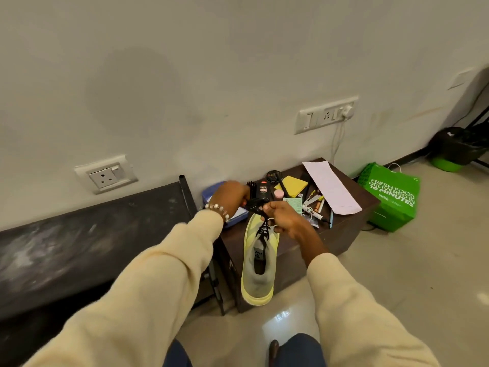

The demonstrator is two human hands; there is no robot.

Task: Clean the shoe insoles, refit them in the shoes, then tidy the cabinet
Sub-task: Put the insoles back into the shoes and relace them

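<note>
Two hands work at one yellow-and-grey shoe (258, 268) lying on the dark cabinet (344, 229); the right hand (287, 221) pinches the black laces (264, 231) near the shoe's toe end; the left hand (231, 198), just beside it, grips a black object I cannot identify; beyond both hands lie tins, pens and a white paper (330, 189).

wall (185, 62): off-white | floor (423, 274): glossy beige tile | bench (79, 239): dark, along wall
</note>
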